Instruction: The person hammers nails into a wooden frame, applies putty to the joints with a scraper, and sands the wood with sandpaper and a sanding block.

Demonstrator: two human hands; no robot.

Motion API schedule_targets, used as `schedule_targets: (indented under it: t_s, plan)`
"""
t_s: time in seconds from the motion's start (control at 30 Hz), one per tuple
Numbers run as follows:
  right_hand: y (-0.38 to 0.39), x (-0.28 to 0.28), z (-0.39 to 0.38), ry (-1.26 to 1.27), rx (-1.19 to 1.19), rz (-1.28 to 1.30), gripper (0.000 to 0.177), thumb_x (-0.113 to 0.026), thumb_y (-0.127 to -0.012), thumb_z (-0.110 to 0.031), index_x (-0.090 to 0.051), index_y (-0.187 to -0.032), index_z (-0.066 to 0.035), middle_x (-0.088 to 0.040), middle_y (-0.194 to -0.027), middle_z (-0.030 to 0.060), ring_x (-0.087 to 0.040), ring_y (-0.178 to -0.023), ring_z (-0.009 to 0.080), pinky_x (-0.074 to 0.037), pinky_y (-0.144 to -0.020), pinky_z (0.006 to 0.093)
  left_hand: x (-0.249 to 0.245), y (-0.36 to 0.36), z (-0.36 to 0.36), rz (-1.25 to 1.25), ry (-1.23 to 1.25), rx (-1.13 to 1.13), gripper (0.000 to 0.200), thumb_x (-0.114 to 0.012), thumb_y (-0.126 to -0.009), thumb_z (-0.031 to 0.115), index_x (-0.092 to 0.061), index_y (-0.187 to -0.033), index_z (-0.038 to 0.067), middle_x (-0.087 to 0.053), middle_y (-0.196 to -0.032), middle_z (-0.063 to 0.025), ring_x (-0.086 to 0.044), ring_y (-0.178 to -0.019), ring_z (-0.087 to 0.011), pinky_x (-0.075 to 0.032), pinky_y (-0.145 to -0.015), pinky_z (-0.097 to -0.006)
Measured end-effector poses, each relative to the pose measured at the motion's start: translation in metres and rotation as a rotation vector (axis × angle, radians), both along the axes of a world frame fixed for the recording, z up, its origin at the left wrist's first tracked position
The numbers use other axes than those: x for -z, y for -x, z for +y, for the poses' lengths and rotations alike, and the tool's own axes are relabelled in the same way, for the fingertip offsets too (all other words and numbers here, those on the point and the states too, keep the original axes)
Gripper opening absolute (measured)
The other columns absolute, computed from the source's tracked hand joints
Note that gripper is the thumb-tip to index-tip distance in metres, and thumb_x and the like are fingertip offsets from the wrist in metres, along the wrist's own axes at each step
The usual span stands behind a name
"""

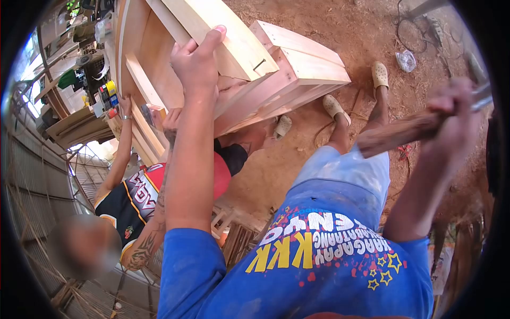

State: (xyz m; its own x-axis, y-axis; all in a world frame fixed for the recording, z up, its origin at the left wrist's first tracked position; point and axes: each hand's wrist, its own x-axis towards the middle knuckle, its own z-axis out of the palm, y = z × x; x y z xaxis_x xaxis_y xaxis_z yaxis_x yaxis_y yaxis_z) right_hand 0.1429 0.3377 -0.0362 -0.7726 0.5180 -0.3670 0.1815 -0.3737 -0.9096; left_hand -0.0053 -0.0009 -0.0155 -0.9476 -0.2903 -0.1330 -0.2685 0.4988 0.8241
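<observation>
My left hand point(199, 61) grips the edge of a pale wooden board point(234, 42), thumb on its top face and fingers curled at its side. A nail point(259, 65) stands tilted near the board's end, to the right of that hand. At the right, my right hand point(451, 106) is wrapped round the wooden handle point(396, 133) of a hammer. Its metal end point(482, 97) shows partly at the far right, blurred. The hammer is raised well away from the nail. Beneath the board lies a pinkish wooden frame point(265, 95).
A co-worker in a black and red jersey point(141, 194) is at the left, hands on the woodwork. Another wooden box part point(308, 53) juts out behind. Cables and a clear plastic bag point(406, 61) lie on the dirt ground point(340, 32). Shelves hold tools at upper left.
</observation>
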Motion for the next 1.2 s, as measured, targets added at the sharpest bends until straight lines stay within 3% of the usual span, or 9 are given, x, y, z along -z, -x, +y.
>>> schedule_targets:
  t_s: [0.07, 0.17, 0.4, 0.6, 0.7, 0.87, 0.97, 1.03, 1.2]
  plan:
    - [-0.02, 0.016, -0.046, -0.456, -0.321, 0.072, 0.03, -0.067, -0.101, -0.025, -0.057, -0.117, -0.002, -0.061, -0.081, 0.002, -0.058, -0.059, 0.0093, -0.049, -0.054, 0.0254, 0.002, 0.003, 0.0, 0.027, 0.023, 0.009, 0.038, -0.086, -0.077, 0.026, -0.076, -0.084, -0.011, -0.053, -0.117, -0.0107, -0.062, -0.096, -0.0194, -0.05, -0.085, -0.036]
    - [-0.043, 0.007, -0.073, -0.333, -0.734, -0.009, 0.037, -0.07, -0.098, -0.025, -0.057, -0.123, 0.0, -0.063, -0.083, 0.0028, -0.059, -0.061, 0.0101, -0.049, -0.054, 0.0257, 0.0, 0.004, -0.008, -0.053, 0.042, -0.009, 0.037, -0.086, -0.078, 0.025, -0.077, -0.084, -0.01, -0.053, -0.117, -0.0106, -0.062, -0.096, -0.0192, -0.051, -0.085, -0.0366]
    - [-0.001, 0.012, 0.019, 0.17, 0.015, 0.175, 0.017, -0.061, -0.107, -0.022, -0.06, -0.106, -0.006, -0.055, -0.075, 0.0, -0.055, -0.062, 0.0083, -0.046, -0.055, 0.0263, 0.001, 0.004, -0.005, -0.012, -0.033, -0.03, 0.036, -0.087, -0.077, 0.022, -0.076, -0.086, -0.012, -0.057, -0.113, -0.0101, -0.063, -0.093, -0.0182, -0.051, -0.085, -0.0334]
    - [-0.06, 0.019, -0.099, -0.036, -0.767, -0.039, 0.029, -0.064, -0.102, -0.022, -0.053, -0.12, -0.003, -0.056, -0.078, 0.0022, -0.055, -0.055, 0.0097, -0.047, -0.051, 0.0264, 0.001, -0.007, -0.001, -0.04, -0.043, -0.028, 0.038, -0.088, -0.076, 0.022, -0.076, -0.09, -0.012, -0.054, -0.121, -0.011, -0.064, -0.098, -0.0185, -0.051, -0.087, -0.0338]
    - [-0.027, -0.019, -0.05, 0.069, -0.389, -0.327, 0.02, -0.064, -0.101, -0.015, -0.051, -0.114, -0.006, -0.053, -0.078, 0.0011, -0.052, -0.056, 0.0076, -0.044, -0.046, 0.0253, 0.0, 0.0, -0.002, -0.029, -0.037, -0.023, 0.04, -0.088, -0.075, 0.024, -0.076, -0.089, -0.012, -0.054, -0.125, -0.0133, -0.064, -0.097, -0.0202, -0.051, -0.088, -0.0348]
    - [-0.008, 0.005, -0.011, 0.234, 0.347, 0.143, 0.022, -0.058, -0.106, -0.017, -0.053, -0.087, -0.005, -0.054, -0.068, 0.0024, -0.05, -0.05, 0.0097, -0.046, -0.048, 0.0273, 0.002, 0.002, -0.006, -0.028, -0.015, -0.034, 0.044, -0.09, -0.073, 0.027, -0.077, -0.09, -0.011, -0.053, -0.131, -0.0177, -0.066, -0.099, -0.0236, -0.054, -0.086, -0.0372]
    - [-0.056, 0.015, -0.1, -0.145, -0.44, 0.006, 0.017, -0.063, -0.102, -0.016, -0.054, -0.106, -0.002, -0.059, -0.081, 0.0059, -0.059, -0.06, 0.0122, -0.049, -0.052, 0.0277, 0.009, 0.002, -0.013, -0.008, 0.018, -0.018, 0.044, -0.09, -0.073, 0.027, -0.076, -0.089, -0.011, -0.053, -0.129, -0.0174, -0.065, -0.098, -0.0241, -0.054, -0.085, -0.0378]
    - [-0.061, -0.005, -0.105, 0.08, -0.738, -0.228, 0.032, -0.067, -0.098, -0.017, -0.055, -0.121, 0.001, -0.061, -0.086, 0.0066, -0.062, -0.065, 0.013, -0.051, -0.054, 0.0284, 0.006, -0.007, -0.009, -0.049, -0.046, -0.011, 0.045, -0.09, -0.073, 0.027, -0.076, -0.09, -0.012, -0.055, -0.127, -0.0175, -0.065, -0.099, -0.024, -0.053, -0.087, -0.0374]
    - [-0.039, -0.007, 0.004, 0.107, -0.153, -0.01, 0.014, -0.063, -0.103, -0.016, -0.058, -0.108, -0.003, -0.059, -0.083, 0.0042, -0.061, -0.074, 0.0095, -0.051, -0.064, 0.024, 0.004, -0.001, -0.004, -0.014, -0.06, -0.02, 0.048, -0.09, -0.074, 0.025, -0.073, -0.097, -0.014, -0.061, -0.117, -0.0152, -0.065, -0.099, -0.0209, -0.052, -0.088, -0.0351]
